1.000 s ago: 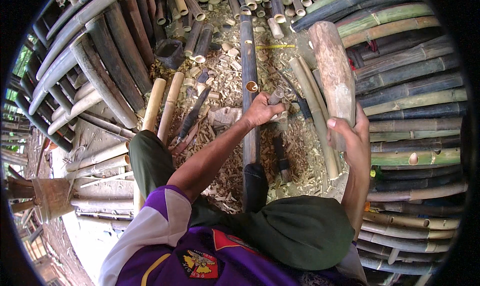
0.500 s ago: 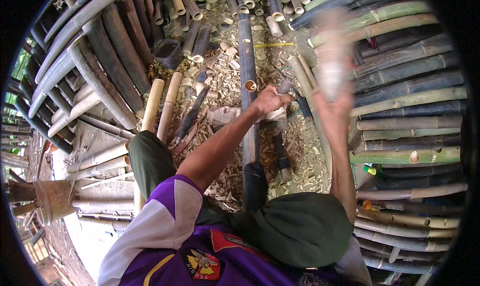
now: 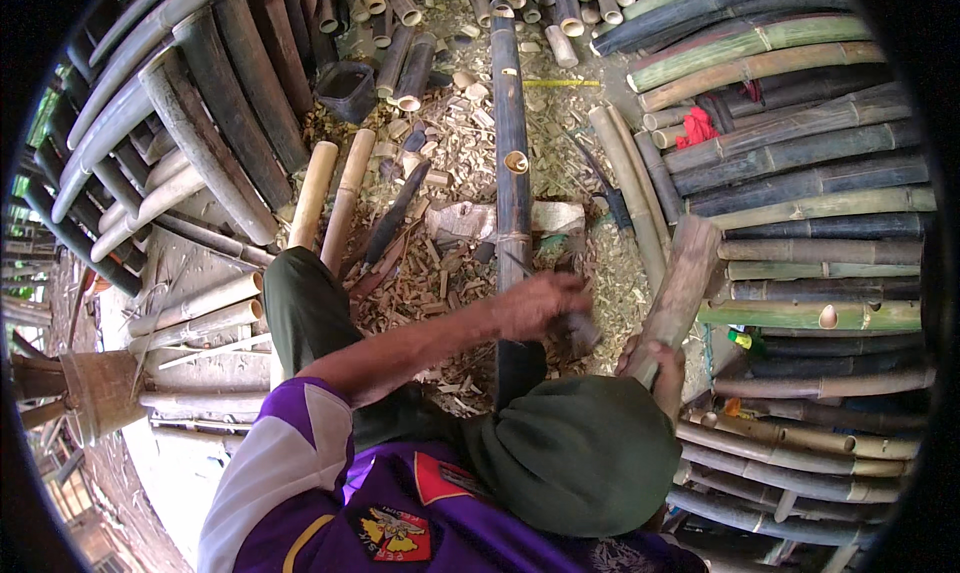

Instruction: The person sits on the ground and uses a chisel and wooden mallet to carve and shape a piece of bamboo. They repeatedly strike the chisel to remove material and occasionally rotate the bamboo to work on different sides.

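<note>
A dark bamboo pole [image 3: 508, 103] lies lengthwise before me, its near end between my legs. An oval hole [image 3: 516, 163] is cut in its upper side, with smaller notches farther along. My left hand [image 3: 545, 305], somewhat blurred, is closed round a chisel [image 3: 577, 329] above the pole's near part. The chisel's thin dark blade points away from me, and its grip sticks out beneath the hand. Low on the right, beside my knee, my right hand [image 3: 655, 363] grips the narrow end of a wooden mallet [image 3: 685, 273], whose thick head tilts up and away.
A pale block [image 3: 460, 221] lies beneath the pole. Wood chips [image 3: 450, 153] cover the ground. Dark-handled tools [image 3: 397, 213] lie left of the pole. Stacked bamboo [image 3: 820, 248] lines the right, and more leans at the left. A black bucket [image 3: 346, 91] stands at the far left.
My left hand has come back toward me with the chisel, away from the hole. The mallet, raised and blurred before, is now lowered beside my right knee.
</note>
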Available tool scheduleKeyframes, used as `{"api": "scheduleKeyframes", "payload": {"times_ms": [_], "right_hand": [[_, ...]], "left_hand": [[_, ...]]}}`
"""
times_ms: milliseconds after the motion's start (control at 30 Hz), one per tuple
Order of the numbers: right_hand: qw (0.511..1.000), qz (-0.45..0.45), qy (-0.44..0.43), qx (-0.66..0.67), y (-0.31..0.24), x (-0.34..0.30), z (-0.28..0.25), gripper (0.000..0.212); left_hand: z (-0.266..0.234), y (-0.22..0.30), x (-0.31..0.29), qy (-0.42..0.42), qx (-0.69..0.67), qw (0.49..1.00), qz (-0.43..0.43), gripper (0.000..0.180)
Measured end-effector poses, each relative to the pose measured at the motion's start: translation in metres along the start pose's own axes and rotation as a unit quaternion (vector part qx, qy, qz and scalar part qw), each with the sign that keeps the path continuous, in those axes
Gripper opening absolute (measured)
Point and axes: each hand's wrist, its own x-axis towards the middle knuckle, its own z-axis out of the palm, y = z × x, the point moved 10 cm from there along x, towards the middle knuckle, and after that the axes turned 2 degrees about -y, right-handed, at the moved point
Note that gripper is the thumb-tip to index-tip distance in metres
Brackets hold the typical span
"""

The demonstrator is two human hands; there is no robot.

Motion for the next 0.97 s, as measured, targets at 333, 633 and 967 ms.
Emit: {"api": "scheduleKeyframes", "payload": {"times_ms": [333, 633, 967], "right_hand": [[0.990, -0.011, 0.125, -0.060, 0.040, -0.046, -0.013, 0.062], [0.986, 0.017, 0.163, -0.019, 0.042, -0.054, -0.008, 0.074], [0.922, -0.253, 0.184, -0.227, -0.100, -0.098, 0.010, 0.072]], "left_hand": [[0.031, -0.016, -0.036, -0.027, -0.024, 0.999, -0.011, 0.057], [0.018, -0.011, -0.036, 0.006, -0.054, 0.998, -0.017, 0.043], [-0.014, -0.053, 0.009, 0.121, -0.147, 0.971, -0.143, 0.035]]}}
